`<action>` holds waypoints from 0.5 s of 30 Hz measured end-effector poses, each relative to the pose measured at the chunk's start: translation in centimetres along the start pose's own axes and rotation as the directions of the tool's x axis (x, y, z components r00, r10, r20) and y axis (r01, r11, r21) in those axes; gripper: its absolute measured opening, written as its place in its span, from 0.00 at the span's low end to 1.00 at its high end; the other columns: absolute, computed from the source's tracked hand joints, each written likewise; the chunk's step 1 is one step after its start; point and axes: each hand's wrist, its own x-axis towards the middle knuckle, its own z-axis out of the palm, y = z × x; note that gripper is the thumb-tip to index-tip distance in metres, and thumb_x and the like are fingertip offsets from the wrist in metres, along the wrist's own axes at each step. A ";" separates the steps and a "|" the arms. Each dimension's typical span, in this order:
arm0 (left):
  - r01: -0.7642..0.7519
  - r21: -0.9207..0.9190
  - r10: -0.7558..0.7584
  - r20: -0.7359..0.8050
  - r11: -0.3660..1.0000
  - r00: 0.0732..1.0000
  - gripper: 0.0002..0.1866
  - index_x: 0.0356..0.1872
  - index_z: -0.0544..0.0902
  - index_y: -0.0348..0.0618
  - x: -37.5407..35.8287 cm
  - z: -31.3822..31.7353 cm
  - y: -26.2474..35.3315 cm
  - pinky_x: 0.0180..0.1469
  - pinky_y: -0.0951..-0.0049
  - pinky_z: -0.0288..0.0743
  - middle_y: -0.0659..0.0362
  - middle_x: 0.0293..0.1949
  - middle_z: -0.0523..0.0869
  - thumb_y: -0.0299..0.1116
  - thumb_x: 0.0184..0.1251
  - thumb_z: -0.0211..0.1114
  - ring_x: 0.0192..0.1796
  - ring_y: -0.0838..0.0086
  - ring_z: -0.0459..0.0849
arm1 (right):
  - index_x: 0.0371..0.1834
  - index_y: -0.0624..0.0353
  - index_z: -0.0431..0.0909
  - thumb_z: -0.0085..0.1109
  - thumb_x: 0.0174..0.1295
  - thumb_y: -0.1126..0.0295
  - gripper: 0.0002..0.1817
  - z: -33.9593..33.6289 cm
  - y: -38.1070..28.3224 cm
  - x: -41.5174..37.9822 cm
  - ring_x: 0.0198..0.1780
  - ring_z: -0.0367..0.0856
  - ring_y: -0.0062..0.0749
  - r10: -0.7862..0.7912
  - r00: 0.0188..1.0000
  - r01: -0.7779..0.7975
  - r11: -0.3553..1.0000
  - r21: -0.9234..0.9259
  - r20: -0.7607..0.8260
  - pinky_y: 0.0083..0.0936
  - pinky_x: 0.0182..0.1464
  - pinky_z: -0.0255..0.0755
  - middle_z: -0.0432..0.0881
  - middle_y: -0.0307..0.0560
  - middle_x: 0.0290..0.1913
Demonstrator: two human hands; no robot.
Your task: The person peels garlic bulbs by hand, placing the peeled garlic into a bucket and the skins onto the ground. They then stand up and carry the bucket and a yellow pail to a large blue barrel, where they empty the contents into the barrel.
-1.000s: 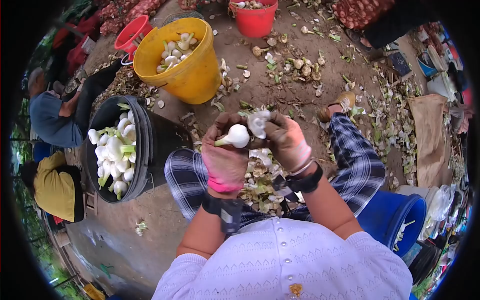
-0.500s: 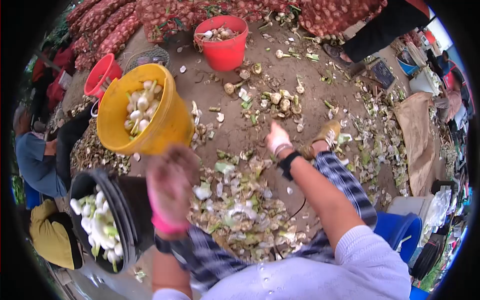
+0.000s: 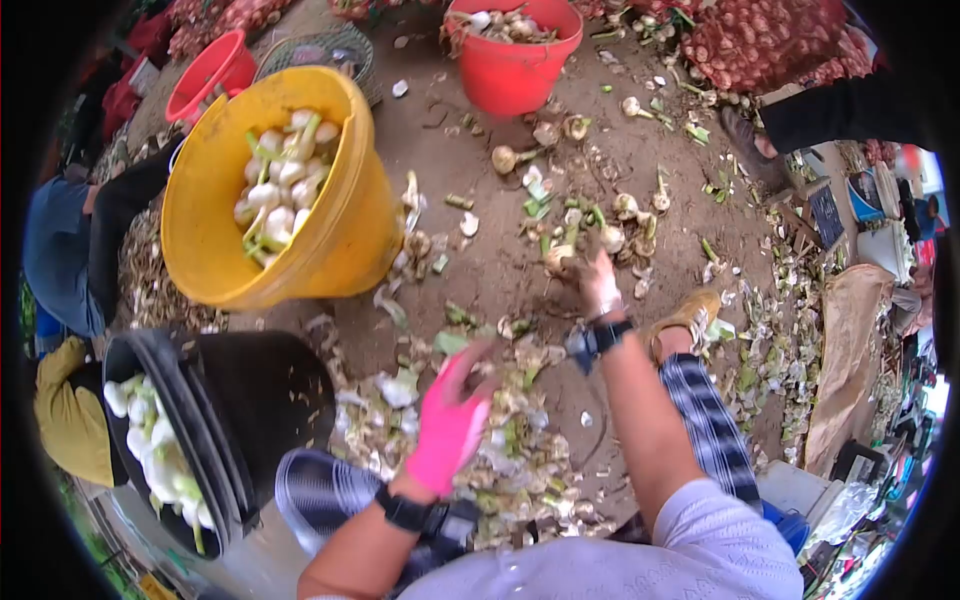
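Apparent pickup: right hand [image 3: 597, 284] at round off-white garlic bulbs [image 3: 612, 239], grip can't be told | pink-gloved left hand [image 3: 452, 415] released | next likely needs firm hold

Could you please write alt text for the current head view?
A person's right hand reaches to a cluster of garlic bulbs on the ground, the pink-gloved left hand over garlic peelings. At left, a yellow bucket and a black bucket hold white garlic.
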 end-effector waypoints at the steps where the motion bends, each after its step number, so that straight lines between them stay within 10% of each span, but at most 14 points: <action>1: -0.157 0.252 0.153 0.033 0.955 0.988 0.29 0.63 0.66 0.38 0.5 0.0 -0.6 0.47 0.70 0.78 0.50 0.58 0.72 0.24 0.58 0.60 0.50 0.67 0.79 | 0.73 0.56 0.46 0.55 0.52 0.73 0.43 1.8 -2.2 -4.6 0.56 0.74 0.45 0.138 0.960 -0.249 0.817 0.519 0.243 0.43 0.59 0.71 0.65 0.56 0.63; 3: -0.175 0.211 0.195 -0.078 0.962 0.978 0.36 0.64 0.64 0.37 0.4 1.4 0.8 0.52 0.68 0.75 0.49 0.61 0.69 0.22 0.50 0.65 0.53 0.64 0.77 | 0.73 0.57 0.46 0.50 0.64 0.66 0.36 6.2 -4.8 -12.6 0.56 0.75 0.42 0.048 0.932 -0.301 0.649 0.698 0.358 0.41 0.58 0.70 0.71 0.52 0.59; 5: -0.305 0.615 0.458 -0.103 0.727 0.883 0.42 0.66 0.62 0.38 0.0 0.8 -0.5 0.62 0.61 0.66 0.48 0.59 0.71 0.22 0.44 0.69 0.57 0.61 0.74 | 0.72 0.59 0.52 0.53 0.65 0.63 0.34 8.8 -8.1 -17.2 0.56 0.74 0.35 -0.101 0.924 -0.049 0.925 0.376 0.369 0.31 0.57 0.69 0.71 0.49 0.60; 7: -0.134 0.301 0.199 -0.195 0.944 0.961 0.45 0.66 0.61 0.40 -1.6 0.7 0.6 0.70 0.53 0.53 0.48 0.60 0.72 0.24 0.41 0.71 0.61 0.54 0.72 | 0.70 0.60 0.56 0.56 0.64 0.65 0.33 8.5 -11.3 -19.7 0.55 0.74 0.32 -0.053 0.934 -0.060 0.952 0.299 0.354 0.27 0.56 0.69 0.71 0.48 0.59; 9: -0.289 0.659 0.478 -0.124 0.695 0.869 0.44 0.66 0.62 0.40 -4.0 0.9 2.1 0.71 0.50 0.51 0.49 0.59 0.74 0.24 0.41 0.71 0.62 0.50 0.70 | 0.68 0.61 0.60 0.58 0.63 0.66 0.31 8.2 -12.9 -21.4 0.55 0.74 0.29 -0.014 0.944 -0.062 0.974 0.218 0.331 0.24 0.54 0.69 0.72 0.46 0.58; 11: -0.284 0.611 0.452 -0.136 0.739 0.882 0.44 0.65 0.63 0.40 -6.4 1.0 3.1 0.69 0.50 0.55 0.49 0.59 0.74 0.25 0.41 0.72 0.60 0.49 0.71 | 0.64 0.62 0.65 0.61 0.61 0.71 0.28 8.6 -13.6 -23.7 0.51 0.75 0.27 -0.085 0.964 0.030 0.976 0.214 0.254 0.20 0.48 0.72 0.76 0.45 0.53; 13: -0.310 0.781 0.555 -0.057 0.542 0.830 0.44 0.66 0.62 0.47 -8.5 0.9 4.0 0.40 0.60 0.77 0.40 0.54 0.72 0.38 0.45 0.74 0.42 0.49 0.81 | 0.59 0.64 0.70 0.62 0.61 0.72 0.23 8.5 -14.6 -26.0 0.43 0.79 0.25 -0.241 0.956 0.223 0.967 0.119 0.169 0.20 0.40 0.76 0.79 0.45 0.45; 15: -0.388 0.744 0.601 -0.025 0.545 0.799 0.44 0.65 0.63 0.47 -10.3 1.0 4.7 0.39 0.59 0.77 0.39 0.52 0.73 0.39 0.44 0.75 0.42 0.49 0.81 | 0.54 0.65 0.72 0.60 0.62 0.70 0.18 7.5 -16.4 -28.7 0.38 0.81 0.25 -0.041 0.977 -0.028 0.948 0.318 0.208 0.20 0.34 0.78 0.81 0.45 0.39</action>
